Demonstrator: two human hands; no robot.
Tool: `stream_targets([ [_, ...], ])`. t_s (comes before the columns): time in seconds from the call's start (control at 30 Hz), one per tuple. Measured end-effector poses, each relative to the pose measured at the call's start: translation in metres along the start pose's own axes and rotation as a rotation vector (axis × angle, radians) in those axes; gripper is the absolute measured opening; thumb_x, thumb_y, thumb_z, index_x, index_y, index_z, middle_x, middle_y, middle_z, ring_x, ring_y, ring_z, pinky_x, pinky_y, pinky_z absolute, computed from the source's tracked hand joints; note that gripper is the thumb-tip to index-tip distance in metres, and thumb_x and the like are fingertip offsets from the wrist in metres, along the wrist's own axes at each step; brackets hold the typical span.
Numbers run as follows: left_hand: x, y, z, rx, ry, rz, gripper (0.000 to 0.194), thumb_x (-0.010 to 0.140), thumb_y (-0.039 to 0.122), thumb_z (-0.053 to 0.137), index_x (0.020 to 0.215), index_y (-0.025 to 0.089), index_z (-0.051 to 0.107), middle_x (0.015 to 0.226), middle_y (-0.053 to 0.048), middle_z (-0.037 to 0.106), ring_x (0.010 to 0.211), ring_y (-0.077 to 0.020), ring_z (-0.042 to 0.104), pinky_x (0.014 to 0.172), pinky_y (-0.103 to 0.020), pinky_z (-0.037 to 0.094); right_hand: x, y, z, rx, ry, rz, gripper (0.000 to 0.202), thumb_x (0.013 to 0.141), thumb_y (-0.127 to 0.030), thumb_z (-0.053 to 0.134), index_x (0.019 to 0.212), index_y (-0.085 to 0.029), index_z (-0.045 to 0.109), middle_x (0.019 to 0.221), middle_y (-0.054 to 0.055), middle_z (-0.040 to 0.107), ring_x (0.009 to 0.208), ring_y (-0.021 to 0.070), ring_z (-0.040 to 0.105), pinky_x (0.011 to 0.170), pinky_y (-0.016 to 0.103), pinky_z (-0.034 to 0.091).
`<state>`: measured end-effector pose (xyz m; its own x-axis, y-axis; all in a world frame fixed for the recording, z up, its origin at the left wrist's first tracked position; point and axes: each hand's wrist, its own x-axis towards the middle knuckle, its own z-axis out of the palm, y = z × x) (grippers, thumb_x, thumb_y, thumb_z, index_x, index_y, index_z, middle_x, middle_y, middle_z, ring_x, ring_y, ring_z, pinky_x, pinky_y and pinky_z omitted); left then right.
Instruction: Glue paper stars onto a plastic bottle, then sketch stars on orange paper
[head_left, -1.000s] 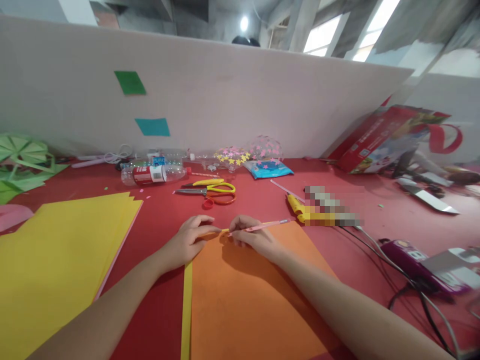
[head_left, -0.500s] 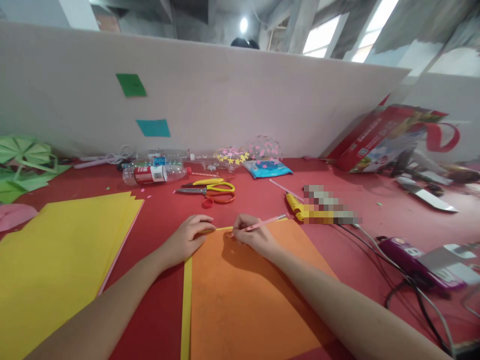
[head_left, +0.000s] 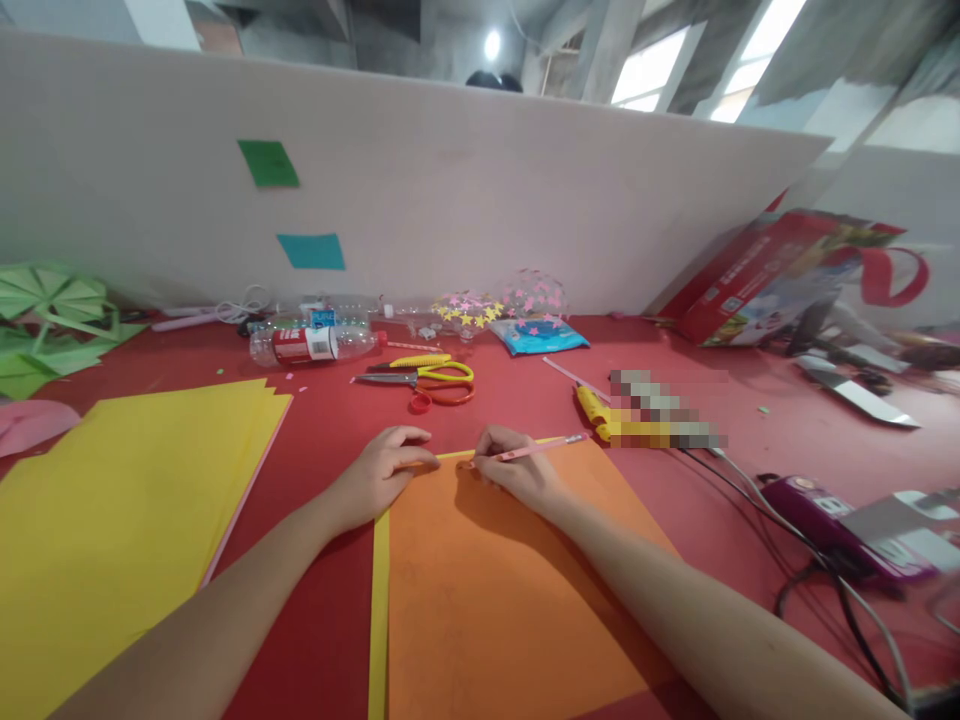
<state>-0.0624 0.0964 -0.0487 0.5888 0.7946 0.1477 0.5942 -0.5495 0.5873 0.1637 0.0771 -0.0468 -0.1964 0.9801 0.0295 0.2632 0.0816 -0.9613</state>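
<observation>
A sheet of orange paper (head_left: 510, 590) lies in front of me over a yellow sheet (head_left: 380, 610) that shows along its left and top edges. My left hand (head_left: 386, 470) rests on the top left corner of the sheets, fingers stretched out. In my right hand (head_left: 517, 468) is a pink pencil (head_left: 544, 446), pinched near its point, with the eraser end leaning right. Its tip is close to the orange paper near the top edge. Whether it touches, I cannot tell. Beyond the hands lie scissors (head_left: 442, 377) with yellow and red handles.
Yellow sheets (head_left: 112, 510) are stacked at left. Plastic bottles (head_left: 315, 343), a blue packet (head_left: 540, 337) and star-dotted clear domes stand near the white partition (head_left: 420, 180). A yellow glue gun (head_left: 600, 418), cables, a purple device (head_left: 832, 520) and a knife (head_left: 859, 392) lie at right.
My right hand and the pencil have moved slightly to the right along the paper's top edge, the pencil leaning a little lower. The whole view has shifted a little. My left hand stays on the corner.
</observation>
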Motion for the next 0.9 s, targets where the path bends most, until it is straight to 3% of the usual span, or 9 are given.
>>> stream_targets([
  [0.43, -0.0007, -0.0001, 0.0015, 0.038, -0.015, 0.010, 0.036, 0.092, 0.017, 0.041, 0.109, 0.029, 0.070, 0.133, -0.006, 0.052, 0.127, -0.0246, 0.045, 0.108, -0.048, 0.035, -0.0014, -0.0018, -0.0011, -0.008, -0.046, 0.017, 0.005, 0.064, -0.019, 0.054, 0.061, -0.020, 0.050, 0.050, -0.004, 0.056, 0.045, 0.0088, 0.044, 0.043, 0.019, 0.030],
  [0.9, -0.0014, 0.0027, 0.0007, 0.051, -0.023, 0.002, 0.036, 0.093, 0.017, 0.039, 0.109, 0.028, 0.070, 0.133, -0.007, 0.051, 0.128, -0.0249, 0.043, 0.109, -0.048, 0.035, 0.0006, 0.0022, 0.0020, -0.061, 0.052, -0.047, 0.006, 0.068, -0.019, 0.049, 0.063, -0.021, 0.047, 0.052, -0.005, 0.053, 0.045, 0.0089, 0.042, 0.045, 0.021, 0.032],
])
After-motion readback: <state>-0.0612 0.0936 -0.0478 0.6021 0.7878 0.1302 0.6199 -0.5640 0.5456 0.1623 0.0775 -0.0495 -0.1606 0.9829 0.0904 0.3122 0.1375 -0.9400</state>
